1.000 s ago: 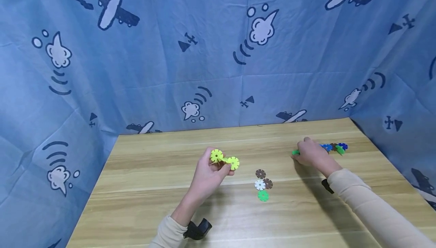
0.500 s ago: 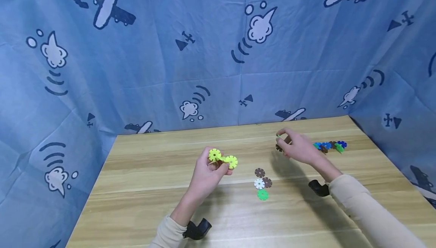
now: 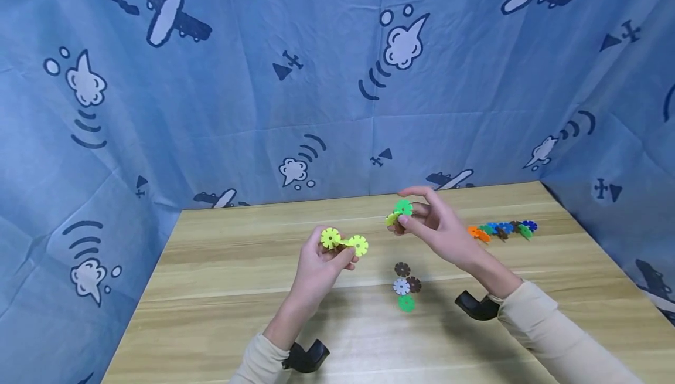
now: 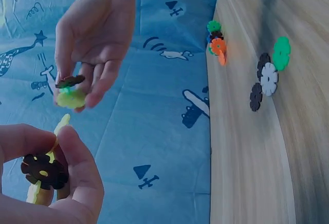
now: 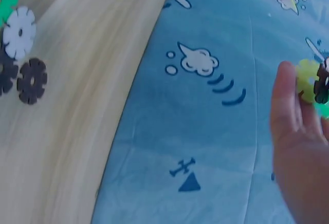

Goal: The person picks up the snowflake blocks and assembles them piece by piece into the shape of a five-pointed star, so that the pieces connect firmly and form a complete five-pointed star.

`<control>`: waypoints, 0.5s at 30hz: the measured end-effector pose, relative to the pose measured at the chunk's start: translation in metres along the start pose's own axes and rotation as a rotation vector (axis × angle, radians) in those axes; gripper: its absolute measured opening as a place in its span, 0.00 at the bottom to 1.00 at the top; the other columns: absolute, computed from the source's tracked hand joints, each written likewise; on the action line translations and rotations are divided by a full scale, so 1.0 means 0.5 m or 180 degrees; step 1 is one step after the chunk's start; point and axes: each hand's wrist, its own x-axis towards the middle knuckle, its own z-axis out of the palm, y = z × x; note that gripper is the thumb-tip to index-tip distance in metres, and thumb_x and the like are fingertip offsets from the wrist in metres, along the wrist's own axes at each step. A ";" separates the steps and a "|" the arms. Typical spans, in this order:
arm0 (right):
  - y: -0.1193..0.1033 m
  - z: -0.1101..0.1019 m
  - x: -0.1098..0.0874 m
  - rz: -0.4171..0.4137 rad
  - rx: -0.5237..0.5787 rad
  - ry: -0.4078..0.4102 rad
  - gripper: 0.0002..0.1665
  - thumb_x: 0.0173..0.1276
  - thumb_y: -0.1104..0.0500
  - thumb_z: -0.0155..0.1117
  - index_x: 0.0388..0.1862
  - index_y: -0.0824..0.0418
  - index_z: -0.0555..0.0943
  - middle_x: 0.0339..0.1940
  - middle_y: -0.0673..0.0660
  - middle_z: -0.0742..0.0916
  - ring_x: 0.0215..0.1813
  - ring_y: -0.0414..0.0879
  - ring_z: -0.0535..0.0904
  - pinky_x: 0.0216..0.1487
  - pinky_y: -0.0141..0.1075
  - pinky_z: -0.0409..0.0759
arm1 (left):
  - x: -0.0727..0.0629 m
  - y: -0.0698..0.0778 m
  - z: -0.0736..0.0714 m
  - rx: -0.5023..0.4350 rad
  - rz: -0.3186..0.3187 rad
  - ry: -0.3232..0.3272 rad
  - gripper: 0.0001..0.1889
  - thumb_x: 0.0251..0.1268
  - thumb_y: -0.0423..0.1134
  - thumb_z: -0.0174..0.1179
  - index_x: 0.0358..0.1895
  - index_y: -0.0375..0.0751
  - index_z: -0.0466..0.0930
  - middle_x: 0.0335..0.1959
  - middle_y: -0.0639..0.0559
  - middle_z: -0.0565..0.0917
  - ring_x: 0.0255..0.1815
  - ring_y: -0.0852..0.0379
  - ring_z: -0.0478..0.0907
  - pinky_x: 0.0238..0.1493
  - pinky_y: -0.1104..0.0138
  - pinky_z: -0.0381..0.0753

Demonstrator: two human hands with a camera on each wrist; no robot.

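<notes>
The left hand (image 3: 320, 264) is pinching a joined piece of yellow-green notched plastic discs (image 3: 330, 238), with a dark brown notched disc (image 4: 33, 168) sitting among them. At about two o'clock from it, the right hand (image 3: 443, 230) is pinching a smaller piece: a bright green disc (image 3: 404, 208), a yellow-green disc (image 3: 392, 218) and a brown disc (image 4: 71, 81). Both pieces are hanging above the pale wooden tabletop (image 3: 237, 278), near each other but not touching.

For doing this well, I am thinking that each hand should be gripping lightly and close to where the discs are meeting, leaving the outer notches uncovered. Squeezing hard could be twisting these thin discs out of their slots. At six o'clock from the smaller piece, four loose brown, white and green discs (image 3: 401, 286) are lying; at three o'clock from the right hand, a mixed-colour row of discs (image 3: 504, 227) is resting. Low sleeves should be avoiding both.
</notes>
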 end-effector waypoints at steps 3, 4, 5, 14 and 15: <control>-0.001 0.012 -0.002 -0.0164 0.0153 -0.0287 0.22 0.78 0.69 0.54 0.67 0.61 0.64 0.53 0.59 0.86 0.52 0.48 0.87 0.55 0.38 0.87 | -0.001 0.004 0.002 -0.0044 0.0022 0.0013 0.16 0.64 0.23 0.62 0.51 0.31 0.68 0.43 0.42 0.81 0.36 0.57 0.85 0.41 0.68 0.88; -0.001 0.015 -0.003 -0.0199 0.0180 -0.0364 0.22 0.78 0.69 0.54 0.67 0.61 0.65 0.54 0.59 0.86 0.53 0.47 0.87 0.56 0.39 0.87 | -0.001 0.005 0.002 -0.0058 0.0022 0.0013 0.16 0.64 0.23 0.61 0.51 0.31 0.68 0.43 0.42 0.81 0.36 0.57 0.85 0.41 0.68 0.88; 0.001 0.019 -0.004 -0.0237 0.0217 -0.0433 0.22 0.78 0.70 0.53 0.67 0.62 0.65 0.56 0.59 0.86 0.54 0.47 0.87 0.56 0.40 0.87 | -0.001 0.006 0.003 -0.0069 0.0024 0.0008 0.16 0.64 0.22 0.61 0.51 0.31 0.68 0.43 0.43 0.81 0.36 0.58 0.84 0.41 0.68 0.88; 0.020 0.038 -0.007 -0.0341 0.0560 -0.0675 0.21 0.78 0.73 0.51 0.65 0.62 0.64 0.61 0.58 0.85 0.58 0.48 0.85 0.60 0.44 0.84 | 0.001 0.012 0.006 -0.0052 -0.0017 -0.0057 0.15 0.64 0.23 0.62 0.50 0.32 0.68 0.42 0.42 0.80 0.36 0.58 0.84 0.41 0.68 0.88; 0.022 0.039 -0.008 -0.0350 0.0584 -0.0678 0.21 0.78 0.73 0.50 0.65 0.62 0.64 0.61 0.59 0.85 0.59 0.48 0.85 0.60 0.44 0.84 | 0.000 0.013 0.006 -0.0057 -0.0013 -0.0069 0.15 0.64 0.23 0.62 0.50 0.31 0.68 0.42 0.42 0.80 0.36 0.58 0.84 0.42 0.69 0.88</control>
